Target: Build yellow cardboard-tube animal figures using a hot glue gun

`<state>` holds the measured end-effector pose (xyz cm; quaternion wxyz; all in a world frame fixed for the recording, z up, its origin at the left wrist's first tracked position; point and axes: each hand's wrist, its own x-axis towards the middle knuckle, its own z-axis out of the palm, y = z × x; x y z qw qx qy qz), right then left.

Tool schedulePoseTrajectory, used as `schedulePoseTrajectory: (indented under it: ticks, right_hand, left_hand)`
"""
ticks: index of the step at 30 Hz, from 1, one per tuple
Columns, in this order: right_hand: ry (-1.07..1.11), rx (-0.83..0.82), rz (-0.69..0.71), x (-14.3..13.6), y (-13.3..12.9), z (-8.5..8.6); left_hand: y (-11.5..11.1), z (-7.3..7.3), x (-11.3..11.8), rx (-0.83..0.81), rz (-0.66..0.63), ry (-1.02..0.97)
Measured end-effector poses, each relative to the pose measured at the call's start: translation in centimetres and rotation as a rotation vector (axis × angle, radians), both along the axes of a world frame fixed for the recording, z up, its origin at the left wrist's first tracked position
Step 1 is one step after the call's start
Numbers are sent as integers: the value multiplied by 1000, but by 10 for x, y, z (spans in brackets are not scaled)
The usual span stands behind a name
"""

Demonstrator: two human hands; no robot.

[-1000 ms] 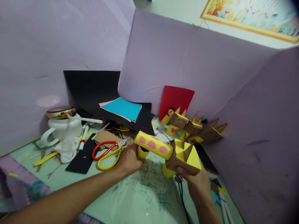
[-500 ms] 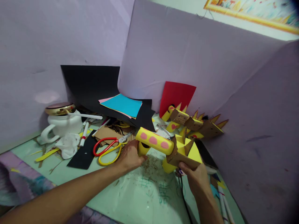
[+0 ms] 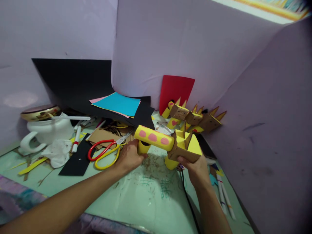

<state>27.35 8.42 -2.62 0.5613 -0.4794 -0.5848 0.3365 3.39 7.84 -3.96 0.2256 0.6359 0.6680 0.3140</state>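
Head view: inward of the green tabletop's (image 3: 131, 204) near edge, the left hand (image 3: 131, 156) is closed on a yellow paper ring (image 3: 143, 148) and the right hand (image 3: 198, 169) clamps a spiked cardboard box (image 3: 188, 154) abutting a pink-spotted tube (image 3: 153, 136), grips unchanged as the viewpoint shifts, suggesting steadying.

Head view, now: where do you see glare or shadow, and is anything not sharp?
Head view: pale glare on the left wall, a small bright reflection on the green table; head view: right wall dimmer, top right corner dark; head view: wall picture soft and cut off, while the spotted yellow tube reads clearly.
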Motion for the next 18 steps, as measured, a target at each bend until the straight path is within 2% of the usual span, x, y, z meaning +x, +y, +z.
schedulePoseTrajectory:
  ticks: [8, 13, 18]
  right_hand:
    - [158, 15, -14, 13, 5, 1]
    - [16, -39, -4, 18, 4, 2]
    - [-90, 3, -92, 31, 7, -1]
  left_hand:
    - [5, 4, 3, 75, -27, -75]
    - [5, 3, 3, 41, -33, -80]
    - [5, 2, 3, 66, -53, -86]
